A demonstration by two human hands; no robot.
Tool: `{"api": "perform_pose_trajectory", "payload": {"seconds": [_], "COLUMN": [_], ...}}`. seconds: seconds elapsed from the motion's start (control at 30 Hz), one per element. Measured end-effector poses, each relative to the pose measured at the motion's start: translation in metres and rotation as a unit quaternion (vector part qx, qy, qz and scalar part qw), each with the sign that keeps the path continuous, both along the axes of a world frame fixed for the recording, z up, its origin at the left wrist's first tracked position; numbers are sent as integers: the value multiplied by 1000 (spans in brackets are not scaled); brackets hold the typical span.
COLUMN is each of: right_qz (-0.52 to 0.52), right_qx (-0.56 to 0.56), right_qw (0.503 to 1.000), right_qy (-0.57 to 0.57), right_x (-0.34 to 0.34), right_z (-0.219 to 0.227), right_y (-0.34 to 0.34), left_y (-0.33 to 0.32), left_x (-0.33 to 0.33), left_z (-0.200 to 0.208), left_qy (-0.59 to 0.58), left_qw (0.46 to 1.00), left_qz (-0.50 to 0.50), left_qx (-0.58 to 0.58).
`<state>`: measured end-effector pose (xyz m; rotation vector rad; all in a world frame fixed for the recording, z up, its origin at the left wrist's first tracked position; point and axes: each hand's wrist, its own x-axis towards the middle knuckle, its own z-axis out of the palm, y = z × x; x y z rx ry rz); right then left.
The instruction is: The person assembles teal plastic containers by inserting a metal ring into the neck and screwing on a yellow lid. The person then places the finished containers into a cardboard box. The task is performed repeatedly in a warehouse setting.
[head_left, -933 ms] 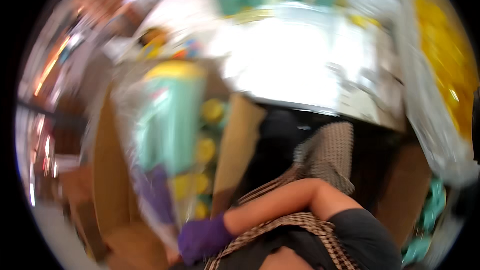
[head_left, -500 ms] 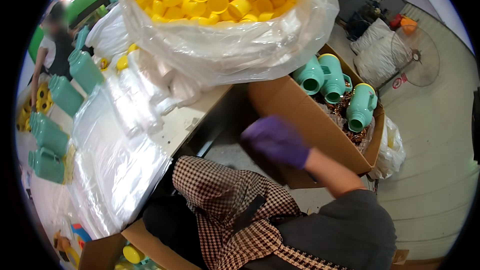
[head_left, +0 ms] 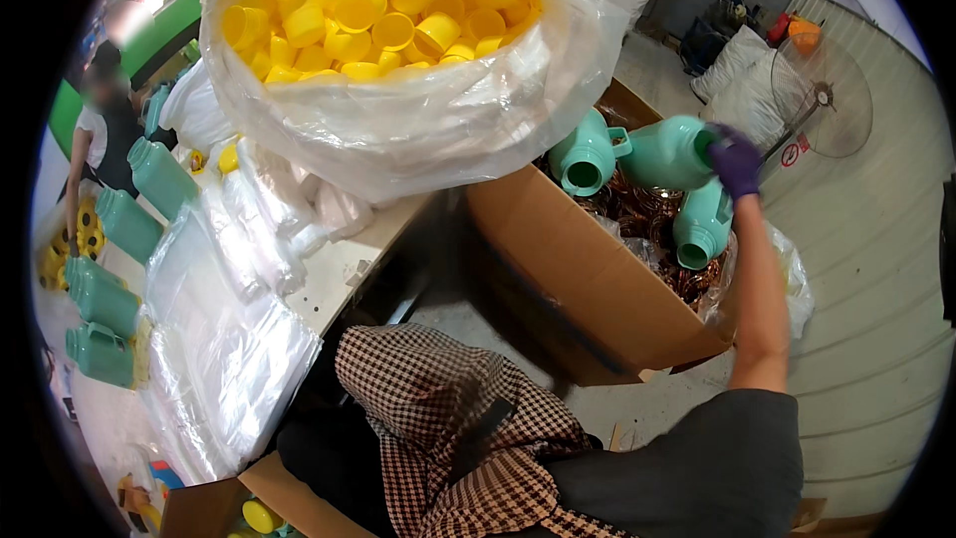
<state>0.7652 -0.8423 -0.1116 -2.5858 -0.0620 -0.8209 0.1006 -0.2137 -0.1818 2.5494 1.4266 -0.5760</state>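
My right hand [head_left: 736,163], in a purple glove, is closed around the neck end of a mint-green plastic jug [head_left: 661,153]. The jug lies tilted on its side at the top of an open cardboard box [head_left: 568,279]. Left of it in the box is a second green jug [head_left: 583,159], its open mouth toward me. Just below my hand, another green jug [head_left: 703,224] also shows its mouth. Brown shiny strands or coils [head_left: 647,219] lie under the jugs. My left hand does not show.
A large clear bag [head_left: 418,139] of yellow caps [head_left: 358,10] stands on the table, beside flat plastic bags [head_left: 239,339]. Several green jugs [head_left: 129,224] line its left side. A person [head_left: 105,130] is at far left. A fan [head_left: 822,95] stands at right; another box [head_left: 289,493] is below.
My right hand has swung right and away, from in front of the box to the jugs in it, and has taken hold of one. That jug is now turned sideways.
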Motion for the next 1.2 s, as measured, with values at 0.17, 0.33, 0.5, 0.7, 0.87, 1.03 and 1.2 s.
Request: {"api": "perform_pose_trajectory", "payload": {"seconds": [0.17, 0.33, 0.5, 0.7, 0.87, 1.03, 1.2], "right_qz": [357, 631, 668, 246, -106, -82, -61], "right_qx": [105, -14, 30, -111, -571, -541, -532], "right_qw": [910, 696, 518, 951, 793, 815, 820], "right_qy": [180, 342, 533, 153, 183, 191, 201], "right_x": [-109, -139, -141, -58, 59, 99, 94], "right_z": [155, 144, -26, -27, -105, -136, -147], "right_y": [79, 260, 314, 128, -12, -31, -40], "left_y": [-46, -83, -113, -114, -41, -37, -33], "left_x": [115, 241, 327, 263, 269, 281, 258], "left_z": [66, 70, 3, 21, -3, -7, -1], "left_qy": [-300, -662, -351, -522, -601, -606, -579], "left_qw": [897, 617, 708, 737, 748, 757, 766], "left_qz": [-318, -407, -421, -348, -142, -72, -119], "left_qx": [65, -125, -444, -251, -243, -234, -253]}}
